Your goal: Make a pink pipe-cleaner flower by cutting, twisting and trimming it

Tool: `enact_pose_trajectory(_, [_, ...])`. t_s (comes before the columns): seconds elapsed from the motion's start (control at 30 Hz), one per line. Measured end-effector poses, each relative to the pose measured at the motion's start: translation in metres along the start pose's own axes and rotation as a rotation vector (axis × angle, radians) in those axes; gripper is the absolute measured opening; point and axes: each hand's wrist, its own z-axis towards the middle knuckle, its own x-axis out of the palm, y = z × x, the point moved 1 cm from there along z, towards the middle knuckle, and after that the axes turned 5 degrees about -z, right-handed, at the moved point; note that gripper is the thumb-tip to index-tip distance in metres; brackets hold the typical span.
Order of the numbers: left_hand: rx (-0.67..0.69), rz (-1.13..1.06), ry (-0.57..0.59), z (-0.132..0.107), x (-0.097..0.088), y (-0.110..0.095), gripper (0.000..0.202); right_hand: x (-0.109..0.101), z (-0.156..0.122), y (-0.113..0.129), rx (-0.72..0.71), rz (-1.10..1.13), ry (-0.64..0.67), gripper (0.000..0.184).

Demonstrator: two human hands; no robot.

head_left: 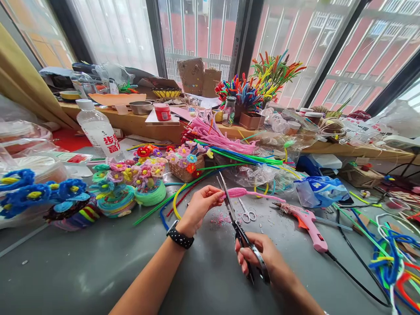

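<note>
Left forearm [151, 275] runs in from the bottom, cut off by the edge; right forearm [295, 286] same, on the other side. Right hand [257, 253] wrapped round the handles of black scissors [242, 238]; exact finger placement in the loops partly hidden. Left hand [204, 204], dark dotted watch strap [180, 235] at the wrist, pinches one end of a pink fuzzy strip [238, 192] between thumb and fingertips; pinched tip mostly covered. Strip sticks out rightward from the pinch, thick then thin. Scissor blades narrowly apart, crossing the strip just beside the fingertips; can't tell if it sits between them or behind. Just beyond the right-hand grip: small silver scissors [248, 215], tips hard to make out. Pink crumbs [220, 219] below the pinch, too small to identify. Right of the grip, pink glue gun [308, 225]. Far left of it, blue flowers [70, 190], cut off by the frame.
</note>
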Motion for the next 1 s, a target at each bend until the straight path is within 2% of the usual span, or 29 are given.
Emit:
enact_pose_trajectory(0.17, [-0.010, 0.043, 0.064, -0.002, -0.001, -0.008, 0.019, -0.003, 0.000, -0.002, 0.007, -0.002, 0.082, 0.045])
enact_pose_trajectory(0.33, [0.001, 0.096, 0.125, -0.007, -0.002, -0.016, 0.020, -0.010, -0.002, 0.002, -0.044, -0.003, 0.076, 0.042])
enact_pose_trajectory(0.47, [0.036, 0.116, 0.078, -0.008, 0.002, -0.016, 0.021, -0.009, -0.003, 0.005, -0.021, -0.021, 0.064, 0.039])
enact_pose_trajectory(0.57, [0.057, 0.104, 0.042, -0.008, 0.005, -0.015, 0.021, -0.006, -0.002, 0.008, -0.058, -0.022, 0.062, 0.040])
enact_pose_trajectory(0.83, [0.058, 0.052, 0.018, -0.009, 0.005, -0.017, 0.019, 0.000, 0.000, 0.004, -0.064, -0.022, 0.024, 0.038])
enact_pose_trajectory(1.0, [0.046, 0.047, -0.024, -0.008, 0.005, -0.013, 0.021, 0.002, 0.005, -0.001, -0.051, -0.016, -0.064, 0.038])
